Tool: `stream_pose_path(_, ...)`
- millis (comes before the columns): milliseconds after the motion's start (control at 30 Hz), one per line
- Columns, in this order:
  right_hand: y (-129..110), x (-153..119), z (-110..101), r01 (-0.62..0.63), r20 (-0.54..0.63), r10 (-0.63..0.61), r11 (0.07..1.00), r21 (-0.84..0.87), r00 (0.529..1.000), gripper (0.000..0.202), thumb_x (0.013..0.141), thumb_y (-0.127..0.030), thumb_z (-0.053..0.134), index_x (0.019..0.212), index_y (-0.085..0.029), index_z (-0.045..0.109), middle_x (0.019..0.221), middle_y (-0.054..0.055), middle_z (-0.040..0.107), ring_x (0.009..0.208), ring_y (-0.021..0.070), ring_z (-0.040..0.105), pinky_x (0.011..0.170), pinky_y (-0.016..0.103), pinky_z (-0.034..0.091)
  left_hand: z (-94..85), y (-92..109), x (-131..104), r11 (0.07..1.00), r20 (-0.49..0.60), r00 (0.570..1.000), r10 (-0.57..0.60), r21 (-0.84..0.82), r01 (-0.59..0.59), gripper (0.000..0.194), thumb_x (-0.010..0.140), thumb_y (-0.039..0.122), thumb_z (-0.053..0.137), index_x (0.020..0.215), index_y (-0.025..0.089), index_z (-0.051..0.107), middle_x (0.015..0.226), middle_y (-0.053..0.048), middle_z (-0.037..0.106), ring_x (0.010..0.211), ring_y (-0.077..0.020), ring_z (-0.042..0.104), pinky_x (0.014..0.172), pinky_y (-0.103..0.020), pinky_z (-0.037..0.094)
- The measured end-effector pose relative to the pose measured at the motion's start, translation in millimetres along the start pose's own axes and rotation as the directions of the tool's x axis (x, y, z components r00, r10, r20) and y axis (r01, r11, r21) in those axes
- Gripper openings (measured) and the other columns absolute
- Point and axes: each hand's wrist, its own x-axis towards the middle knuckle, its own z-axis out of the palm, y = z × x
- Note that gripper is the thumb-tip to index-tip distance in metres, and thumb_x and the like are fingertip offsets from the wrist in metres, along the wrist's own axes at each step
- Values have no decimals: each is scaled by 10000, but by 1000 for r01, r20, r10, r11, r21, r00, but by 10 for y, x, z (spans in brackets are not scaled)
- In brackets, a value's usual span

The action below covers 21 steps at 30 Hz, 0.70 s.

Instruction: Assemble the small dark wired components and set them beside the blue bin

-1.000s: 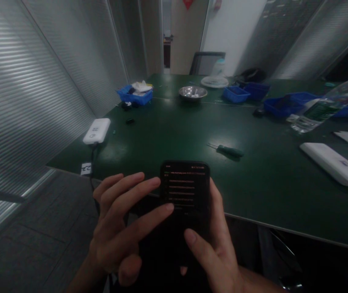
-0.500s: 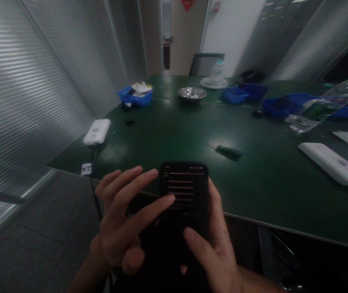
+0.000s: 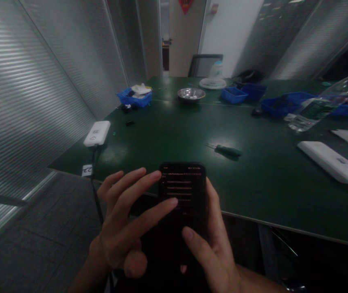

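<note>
A dark smartphone (image 3: pixel 182 177) with lines of small text on its lit upper screen stands tilted at the table's near edge. My right hand (image 3: pixel 213 244) grips it from the right and below, the thumb lying over its lower front. The phone's lower part fades into darkness. To its left is my left hand (image 3: pixel 128 219), fingers spread, with the index fingertip over the screen; whether it touches the glass I cannot tell. Beyond the phone, a screwdriver (image 3: pixel 228 150) with a dark green handle lies on the green table (image 3: pixel 167 134).
On the left lies a white power bank (image 3: pixel 98 132) with a cable (image 3: pixel 97 199); another white power bank (image 3: pixel 332 162) is at the right. A clear bottle (image 3: pixel 326 103) lies near blue bins (image 3: pixel 235 95). Farther back are a metal bowl (image 3: pixel 191 95) and a blue basket (image 3: pixel 134 99).
The left index fingertip has shifted slightly right over the screen. The right hand still grips the phone, and the view has moved a little.
</note>
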Motion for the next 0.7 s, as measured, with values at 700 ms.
stream_pose_path(700,-15,-14,19,-34,-15,34,999,11,999,907,924,-432,720,1703,-385,258,1548,111,556,1288,400,627,935,577,651,56,-64,25,998,-61,997,-40,-56,36,711,1086,668,146,1269,384,771,1612,-9,518,1416,-331,516,1192,-620,325)
